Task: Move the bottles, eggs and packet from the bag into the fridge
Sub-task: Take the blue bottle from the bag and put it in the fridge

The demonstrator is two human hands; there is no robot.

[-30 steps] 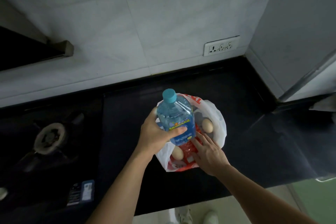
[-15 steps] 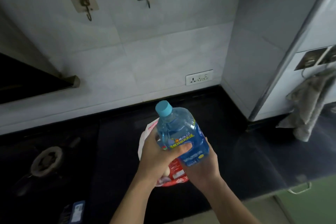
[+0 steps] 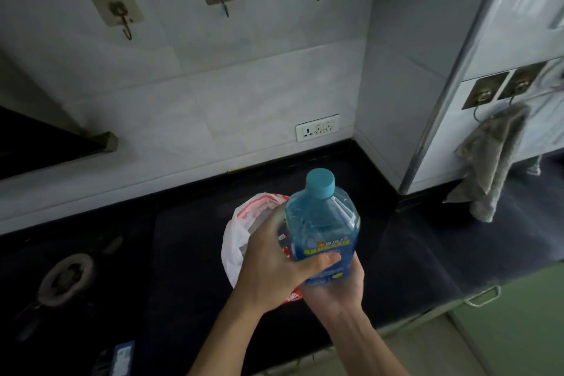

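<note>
Since a second ago the bottle (image 3: 323,232) has risen clear of the bag (image 3: 241,241) and the right hand (image 3: 335,287), then resting on the bag, has come up under its base; the view has also tipped upward.

The left hand (image 3: 274,265) wraps the bottle's near side, thumb across the label, while the right cups it from below, both closed on it. It is a squarish clear bottle of blue liquid, upright with a slight tilt, teal cap on, yellow-banded label.

Below it the white and red bag sits on the black worktop near its front edge, its contents hidden now. By my reading the task is barely begun: this bottle is out, nothing is in the fridge, which I cannot identify here.
</note>
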